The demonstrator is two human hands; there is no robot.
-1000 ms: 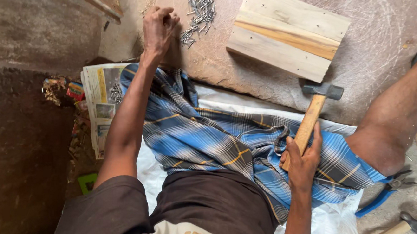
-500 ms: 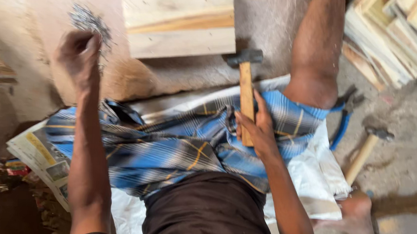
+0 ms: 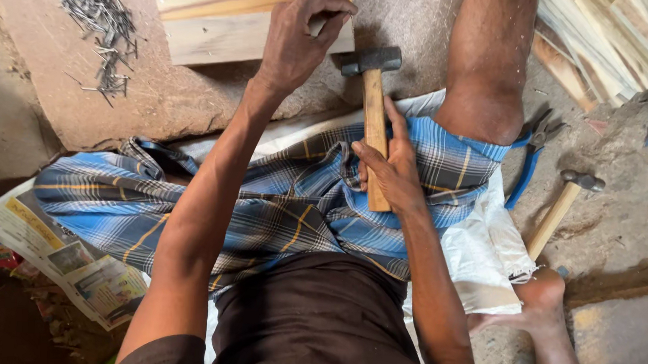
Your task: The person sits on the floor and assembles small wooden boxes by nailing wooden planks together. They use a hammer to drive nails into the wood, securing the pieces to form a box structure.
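Observation:
I sit on the ground in a blue checked cloth (image 3: pixel 277 209). My right hand (image 3: pixel 392 167) is wrapped round the wooden handle of a hammer (image 3: pixel 374 95), whose dark head rests near the edge of a stone slab (image 3: pixel 157 97). My left hand (image 3: pixel 299 34) reaches forward with fingers pinched together over a pale wooden board (image 3: pixel 213 25) lying on the slab. Whether a nail sits between the fingers cannot be made out. A pile of grey nails (image 3: pixel 97 22) lies on the slab to the far left.
Blue-handled pliers (image 3: pixel 532 153) and a second hammer (image 3: pixel 562 208) lie on the ground at right. Stacked wooden slats (image 3: pixel 617 42) fill the top right corner. A newspaper (image 3: pixel 57 252) and white sack (image 3: pixel 477 251) lie under me. My bare knee (image 3: pixel 488 72) and foot (image 3: pixel 538 304) are on the right.
My left hand has left the nail pile and moved right, over the wooden board. The view has shifted left to right. My right hand still holds the hammer.

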